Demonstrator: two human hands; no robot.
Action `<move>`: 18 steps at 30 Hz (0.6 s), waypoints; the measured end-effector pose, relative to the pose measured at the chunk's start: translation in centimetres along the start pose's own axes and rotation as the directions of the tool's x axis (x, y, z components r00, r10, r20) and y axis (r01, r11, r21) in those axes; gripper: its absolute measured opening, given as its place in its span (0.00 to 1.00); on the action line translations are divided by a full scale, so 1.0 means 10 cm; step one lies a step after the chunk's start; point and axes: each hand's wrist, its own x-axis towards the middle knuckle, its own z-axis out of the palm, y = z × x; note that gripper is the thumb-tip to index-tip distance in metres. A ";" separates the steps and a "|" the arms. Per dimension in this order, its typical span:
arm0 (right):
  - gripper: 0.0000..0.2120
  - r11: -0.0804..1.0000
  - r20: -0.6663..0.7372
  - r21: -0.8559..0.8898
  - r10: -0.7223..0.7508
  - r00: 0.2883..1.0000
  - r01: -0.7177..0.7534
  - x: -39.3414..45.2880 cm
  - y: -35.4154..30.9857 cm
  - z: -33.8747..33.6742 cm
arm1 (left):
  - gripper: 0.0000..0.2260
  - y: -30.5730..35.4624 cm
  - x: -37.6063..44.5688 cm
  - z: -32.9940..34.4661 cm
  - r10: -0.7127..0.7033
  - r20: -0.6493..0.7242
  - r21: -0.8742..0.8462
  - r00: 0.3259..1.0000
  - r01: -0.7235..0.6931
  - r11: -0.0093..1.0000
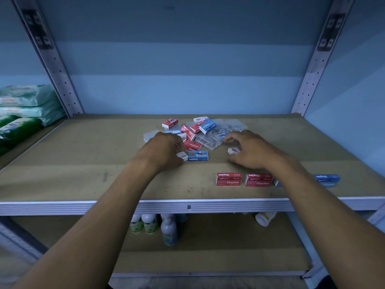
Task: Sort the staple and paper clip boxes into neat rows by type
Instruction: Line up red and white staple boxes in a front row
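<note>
Two red staple boxes (pixel 243 179) side by side, lower right of shelf (pixel 83 174). My left hand (pixel 161 150) pinching small white box (pixel 181 156); my right hand (pixel 250 150) spread, holding nothing, near messy pile (pixel 195 131).

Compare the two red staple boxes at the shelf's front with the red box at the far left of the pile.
The front pair of red staple boxes stand side by side, squared to the shelf edge; the far pile box sits alone and skewed. The pair show printed "Staples" faces; the pile box shows a white barcode label. The pair are clear of the clutter; the pile box borders it. All are red.
</note>
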 end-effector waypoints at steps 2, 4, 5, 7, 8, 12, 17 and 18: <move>0.17 1.000 0.009 0.011 -0.010 1.000 0.010 -0.03 -0.03 -0.01 | 0.08 0.03 -0.03 -0.02 0.008 0.008 0.003 1.000 -0.008 1.000; 0.11 0.999 -0.005 0.030 -0.020 1.000 0.020 -0.05 -0.04 -0.02 | 0.07 0.06 -0.05 -0.03 0.016 0.017 0.002 1.000 -0.016 1.000; 0.08 0.999 -0.015 0.040 -0.022 1.000 0.022 -0.07 -0.05 -0.03 | 0.07 0.08 -0.06 -0.03 0.021 0.020 0.001 1.000 -0.021 1.000; 0.06 0.997 -0.032 0.080 -0.017 0.999 0.019 -0.09 -0.06 -0.04 | 0.07 0.13 -0.08 -0.04 0.037 0.029 0.008 0.999 -0.037 0.999; 0.06 0.994 -0.037 0.106 -0.011 0.999 0.015 -0.09 -0.07 -0.05 | 0.08 0.15 -0.08 -0.04 0.046 0.031 0.013 0.998 -0.046 0.999; 0.14 0.982 -0.012 0.189 0.025 1.000 -0.022 -0.11 -0.08 -0.10 | 0.08 0.19 -0.09 -0.07 0.054 0.032 0.018 0.998 -0.054 0.998; 0.23 0.996 0.050 0.067 -0.060 0.997 0.057 -0.10 0.03 -0.08 | 0.07 0.22 -0.11 -0.09 0.068 0.042 -0.028 0.997 -0.067 0.997; 0.25 0.995 0.061 0.059 -0.083 0.995 0.079 -0.09 0.04 -0.07 | 0.07 0.23 -0.11 -0.09 0.071 0.041 -0.049 0.997 -0.069 0.996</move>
